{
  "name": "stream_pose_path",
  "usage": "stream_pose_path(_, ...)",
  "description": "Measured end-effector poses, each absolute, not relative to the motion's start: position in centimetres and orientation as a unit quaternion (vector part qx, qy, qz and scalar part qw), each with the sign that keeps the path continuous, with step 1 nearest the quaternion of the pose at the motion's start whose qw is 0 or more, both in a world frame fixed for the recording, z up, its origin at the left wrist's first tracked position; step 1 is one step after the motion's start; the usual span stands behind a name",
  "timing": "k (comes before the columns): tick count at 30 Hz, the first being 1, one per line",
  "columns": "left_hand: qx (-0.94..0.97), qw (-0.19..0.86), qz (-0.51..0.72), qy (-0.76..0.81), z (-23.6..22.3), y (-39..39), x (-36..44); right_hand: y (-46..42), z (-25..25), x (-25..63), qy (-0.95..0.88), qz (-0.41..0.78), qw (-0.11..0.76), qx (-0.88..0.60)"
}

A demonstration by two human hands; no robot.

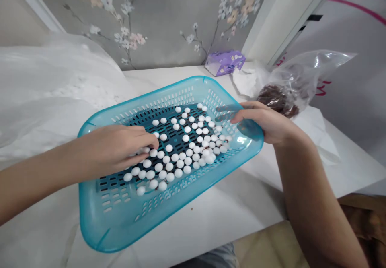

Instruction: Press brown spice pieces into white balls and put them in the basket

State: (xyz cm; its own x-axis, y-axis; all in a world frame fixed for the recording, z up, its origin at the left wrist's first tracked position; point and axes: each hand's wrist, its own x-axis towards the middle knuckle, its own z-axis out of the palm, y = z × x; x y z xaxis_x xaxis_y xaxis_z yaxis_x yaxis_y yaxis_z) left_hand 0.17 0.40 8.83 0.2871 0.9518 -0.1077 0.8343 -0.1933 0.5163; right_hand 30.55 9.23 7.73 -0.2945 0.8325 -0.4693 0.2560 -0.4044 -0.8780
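Note:
A turquoise slotted plastic basket (99, 219) lies on a white table (247, 195), tilted a little toward the right. Several small white round pieces (181, 155) are spread over its floor. My left hand (117, 149) reaches into the basket from the left, fingers curled down onto the white pieces; whether it holds any is hidden. My right hand (265, 123) grips the basket's right rim, with the fingers seen through the plastic.
A clear plastic bag (289, 87) with brown contents lies at the right, on white paper (313, 123). A purple tissue pack (224, 62) sits by the flowered wall. A large white plastic sheet (45, 91) covers the left side. The table's front edge runs near me.

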Motion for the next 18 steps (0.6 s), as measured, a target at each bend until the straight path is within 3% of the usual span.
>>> stream_pose_path(2,0.827,0.213,0.028,0.520,8.9,0.3,0.2,9.2,7.7,30.6,-0.496,0.636,0.225,-0.546)
stream_pose_path(18,0.891,0.108,-0.003,0.441,8.3,0.3,1.4,9.2,7.5,30.8,-0.498,0.638,0.247,-0.533)
